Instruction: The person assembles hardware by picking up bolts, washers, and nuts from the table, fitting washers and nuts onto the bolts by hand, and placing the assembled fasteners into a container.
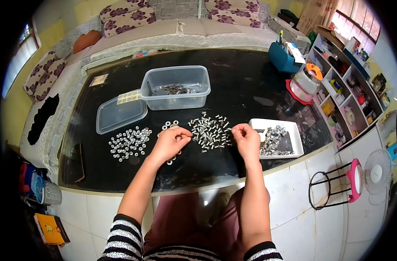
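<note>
A pile of small metal bolts [210, 134] lies on the black tabletop between my two hands. My left hand [172, 143] is at the pile's left edge, thumb and fingers pinched together; what they hold, if anything, is too small to make out. Beneath and around that hand are flat washers [167, 126], partly hidden by it. Farther left spreads a group of metal nuts [129, 143]. At the pile's right edge my right hand [247, 140] is also closed in a pinch, its contents not visible. Just beside it stands a white tray [297, 143] holding assembled-looking metal fasteners [274, 141] and a small white piece.
Behind the bolts is a clear plastic container [176, 102] with metal pieces inside, its lid [120, 117] lying to the left. A phone-like dark object [77, 162] lies at the table's left. A jar [305, 82] and teal holder [283, 57] stand at right.
</note>
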The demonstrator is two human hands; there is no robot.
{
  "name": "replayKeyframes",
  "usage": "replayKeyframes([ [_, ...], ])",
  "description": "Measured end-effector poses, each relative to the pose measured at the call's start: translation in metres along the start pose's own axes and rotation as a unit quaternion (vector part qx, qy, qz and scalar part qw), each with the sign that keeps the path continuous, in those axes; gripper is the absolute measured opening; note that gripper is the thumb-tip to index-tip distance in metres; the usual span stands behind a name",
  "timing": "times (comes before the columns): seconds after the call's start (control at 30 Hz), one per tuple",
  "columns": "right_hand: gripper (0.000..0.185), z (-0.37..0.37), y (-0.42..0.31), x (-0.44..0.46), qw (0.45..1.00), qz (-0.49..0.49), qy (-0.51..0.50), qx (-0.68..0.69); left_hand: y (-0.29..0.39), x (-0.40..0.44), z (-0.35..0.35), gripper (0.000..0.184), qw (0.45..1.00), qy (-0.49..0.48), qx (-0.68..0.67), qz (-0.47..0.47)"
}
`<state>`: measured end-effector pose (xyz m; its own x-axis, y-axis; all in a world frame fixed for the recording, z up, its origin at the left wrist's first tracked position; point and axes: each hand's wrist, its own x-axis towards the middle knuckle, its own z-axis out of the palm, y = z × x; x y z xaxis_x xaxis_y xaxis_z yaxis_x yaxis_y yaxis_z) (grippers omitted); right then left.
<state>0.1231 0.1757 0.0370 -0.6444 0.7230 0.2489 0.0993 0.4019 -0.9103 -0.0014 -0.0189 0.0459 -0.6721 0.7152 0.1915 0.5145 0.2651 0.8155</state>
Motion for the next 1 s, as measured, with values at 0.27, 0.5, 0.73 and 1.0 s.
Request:
replayKeyframes([
  [0.27,0.007,0.005,0.018,0.005,0.966,-0.077,-0.007,-0.246,-0.016,0.006,0.044,0.01,0.987,0.114,-0.092,0.062],
  [0.5,0.008,0.01,0.021,0.011,0.962,-0.047,0.02,-0.27,-0.018,0.004,0.041,0.01,0.982,0.139,-0.082,0.095],
  [0.73,0.009,0.016,0.027,0.009,0.952,-0.093,0.014,-0.291,-0.017,0.001,0.041,0.01,0.982,0.129,-0.072,0.122],
  [1.0,0.01,-0.06,0.002,0.01,0.95,-0.106,0.115,-0.271,-0.016,0.003,0.047,0.008,0.98,0.133,-0.061,0.138],
])
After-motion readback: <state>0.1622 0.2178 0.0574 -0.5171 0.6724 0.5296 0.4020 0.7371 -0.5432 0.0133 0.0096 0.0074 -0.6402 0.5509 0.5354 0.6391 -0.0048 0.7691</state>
